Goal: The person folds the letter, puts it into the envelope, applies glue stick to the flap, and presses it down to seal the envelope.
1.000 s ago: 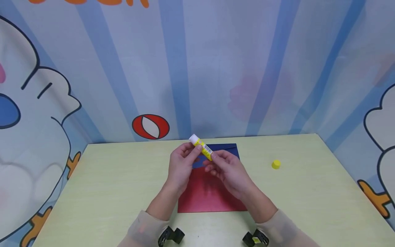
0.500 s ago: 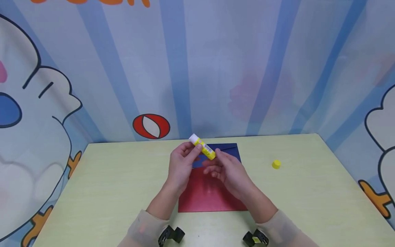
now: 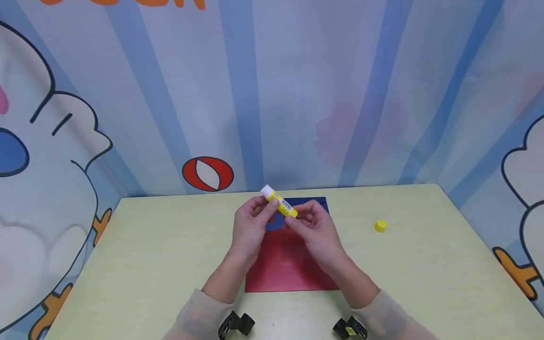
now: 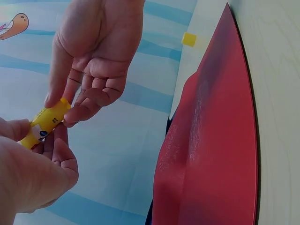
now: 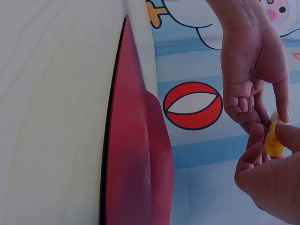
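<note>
Above the table a yellow glue stick (image 3: 285, 204) with a white end is held at a slant, white end up to the left. My left hand (image 3: 250, 225) pinches its middle between thumb and fingers. At the lower end, my right hand (image 3: 319, 232) pinches the base with thumb and fingertips. In the left wrist view the glue stick (image 4: 54, 116) spans both hands. Below them lies a red sheet (image 3: 280, 271), its far part curving up in the wrist views, with pale streaks on it. A dark blue piece (image 3: 297, 201) shows behind it, partly hidden by the hands.
A yellow cap (image 3: 380, 226) stands on the pale table (image 3: 170, 245) to the right of the sheet. Behind the table rises a blue striped backdrop (image 3: 293, 94) with cartoon figures.
My right thumb and fingers let go and shifted around the glue stick's base, then took hold of it again. My left hand and the glue stick stay almost still.
</note>
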Demonstrator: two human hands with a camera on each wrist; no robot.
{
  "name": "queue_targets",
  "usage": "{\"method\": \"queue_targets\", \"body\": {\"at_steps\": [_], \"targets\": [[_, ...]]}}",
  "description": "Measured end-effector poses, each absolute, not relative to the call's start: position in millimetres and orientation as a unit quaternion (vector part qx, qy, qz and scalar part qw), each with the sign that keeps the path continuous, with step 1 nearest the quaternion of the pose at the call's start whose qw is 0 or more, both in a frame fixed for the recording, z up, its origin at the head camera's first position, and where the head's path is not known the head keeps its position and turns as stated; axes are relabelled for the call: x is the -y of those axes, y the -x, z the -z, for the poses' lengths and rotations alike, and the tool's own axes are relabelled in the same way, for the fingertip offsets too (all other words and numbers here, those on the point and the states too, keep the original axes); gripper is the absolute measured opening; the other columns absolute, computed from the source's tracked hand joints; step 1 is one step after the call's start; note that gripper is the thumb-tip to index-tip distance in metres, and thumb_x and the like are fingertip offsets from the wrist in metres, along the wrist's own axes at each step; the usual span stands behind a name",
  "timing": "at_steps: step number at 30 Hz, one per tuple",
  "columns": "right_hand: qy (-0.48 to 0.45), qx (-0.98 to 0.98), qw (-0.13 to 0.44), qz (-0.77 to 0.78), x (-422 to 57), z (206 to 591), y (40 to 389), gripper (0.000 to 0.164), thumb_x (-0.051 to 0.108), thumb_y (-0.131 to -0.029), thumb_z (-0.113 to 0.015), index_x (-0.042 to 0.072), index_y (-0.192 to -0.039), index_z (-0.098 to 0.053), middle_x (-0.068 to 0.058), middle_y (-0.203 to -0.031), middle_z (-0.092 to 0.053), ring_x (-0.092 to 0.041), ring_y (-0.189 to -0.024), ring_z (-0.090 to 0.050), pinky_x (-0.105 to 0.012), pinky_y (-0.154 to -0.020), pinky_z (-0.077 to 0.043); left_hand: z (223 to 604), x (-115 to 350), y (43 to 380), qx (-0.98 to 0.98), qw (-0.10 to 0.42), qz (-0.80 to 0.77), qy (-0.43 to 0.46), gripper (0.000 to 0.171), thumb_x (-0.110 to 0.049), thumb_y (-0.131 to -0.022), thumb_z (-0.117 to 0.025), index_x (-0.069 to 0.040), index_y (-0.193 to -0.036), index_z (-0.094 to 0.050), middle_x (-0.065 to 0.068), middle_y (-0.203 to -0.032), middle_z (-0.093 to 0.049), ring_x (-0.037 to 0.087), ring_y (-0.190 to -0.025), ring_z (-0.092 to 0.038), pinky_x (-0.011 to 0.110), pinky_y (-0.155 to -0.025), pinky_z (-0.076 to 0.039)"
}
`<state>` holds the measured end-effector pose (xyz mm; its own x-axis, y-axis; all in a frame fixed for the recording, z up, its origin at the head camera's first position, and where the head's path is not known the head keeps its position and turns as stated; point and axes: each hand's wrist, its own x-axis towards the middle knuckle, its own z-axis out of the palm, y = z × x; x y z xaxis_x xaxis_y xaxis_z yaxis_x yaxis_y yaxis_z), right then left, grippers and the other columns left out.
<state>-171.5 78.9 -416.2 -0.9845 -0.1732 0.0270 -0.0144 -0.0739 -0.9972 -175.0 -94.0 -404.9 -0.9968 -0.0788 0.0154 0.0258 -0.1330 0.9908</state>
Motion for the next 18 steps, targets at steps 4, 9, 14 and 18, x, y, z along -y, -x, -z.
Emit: {"method": "queue_targets", "body": {"at_steps": [4,9,14,18], "targets": [[0.057,-0.656,0.097,0.747,-79.5,415.7,172.8,0.039,0.035,-0.108,-0.064,0.007,-0.135,-0.055,-0.022,-0.122,-0.068,-0.032,-0.107,-0.072,-0.037,-0.096,-0.058,405.1,95.0,175.4,0.658,0.037,0.752,-0.019,0.042,-0.03,-0.099,-0.079,-0.009,-0.134,-0.067,0.008,-0.124,-0.074,0.029,-0.11,-0.069,0.051,-0.102,-0.056],[0.037,-0.598,0.165,0.783,-82.0,415.3,174.4,0.048,0.042,-0.112,-0.053,0.002,-0.137,-0.056,-0.018,-0.113,-0.072,-0.023,-0.096,-0.073,-0.028,-0.086,-0.058,404.9,94.8,175.2,0.656,0.033,0.754,-0.019,0.041,-0.029,-0.1,-0.078,-0.008,-0.134,-0.066,0.009,-0.124,-0.074,0.027,-0.108,-0.069,0.053,-0.103,-0.054],[0.038,-0.591,0.154,0.791,-82.5,415.7,175.3,0.037,0.029,-0.111,-0.059,0.0,-0.134,-0.056,-0.015,-0.111,-0.073,-0.02,-0.093,-0.073,-0.027,-0.087,-0.058,404.5,94.0,175.2,0.654,0.031,0.756,-0.02,0.041,-0.029,-0.1,-0.078,-0.009,-0.134,-0.067,0.008,-0.124,-0.074,0.027,-0.109,-0.069,0.054,-0.105,-0.053],[0.048,-0.613,0.114,0.78,-81.6,417.9,176.3,0.029,0.018,-0.108,-0.064,0.002,-0.13,-0.055,-0.019,-0.114,-0.07,-0.026,-0.098,-0.072,-0.034,-0.094,-0.058,404.1,93.9,174.3,0.652,0.033,0.757,-0.023,0.041,-0.028,-0.099,-0.078,-0.009,-0.134,-0.067,0.008,-0.125,-0.074,0.034,-0.114,-0.068,0.056,-0.105,-0.053]]}}
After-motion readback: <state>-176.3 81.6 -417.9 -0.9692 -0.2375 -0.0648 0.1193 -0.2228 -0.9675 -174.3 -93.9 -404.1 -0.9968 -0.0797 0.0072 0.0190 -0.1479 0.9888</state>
